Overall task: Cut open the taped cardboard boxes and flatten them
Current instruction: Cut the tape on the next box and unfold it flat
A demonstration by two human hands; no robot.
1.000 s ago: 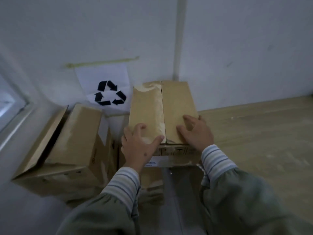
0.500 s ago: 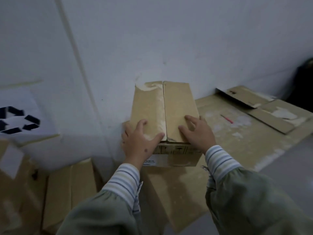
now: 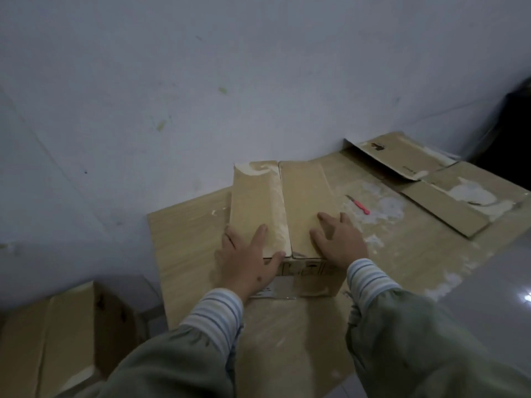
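A brown cardboard box (image 3: 304, 202) with its two top flaps closed sits in the middle, over a large flat cardboard sheet (image 3: 189, 239) by the white wall. My left hand (image 3: 247, 262) holds its near left corner, with the fingers spread on the left flap. My right hand (image 3: 339, 242) holds the near right corner, its fingers lying flat on the right flap. A small red-handled cutter (image 3: 359, 205) lies on the sheet just right of the box. I cannot tell whether the box rests on the sheet or hangs just above it.
Flattened box pieces (image 3: 448, 202) lie at the right end of the sheet, one panel (image 3: 396, 156) folded up against the wall. Another brown box (image 3: 57, 340) stands at the lower left. A dark object (image 3: 511, 133) fills the far right corner. Glossy grey floor (image 3: 488, 311) lies to the right.
The box has travelled to the right in both hands, away from the stacked boxes and the recycling sign and over the flat cardboard sheet. The hold on it is unchanged.
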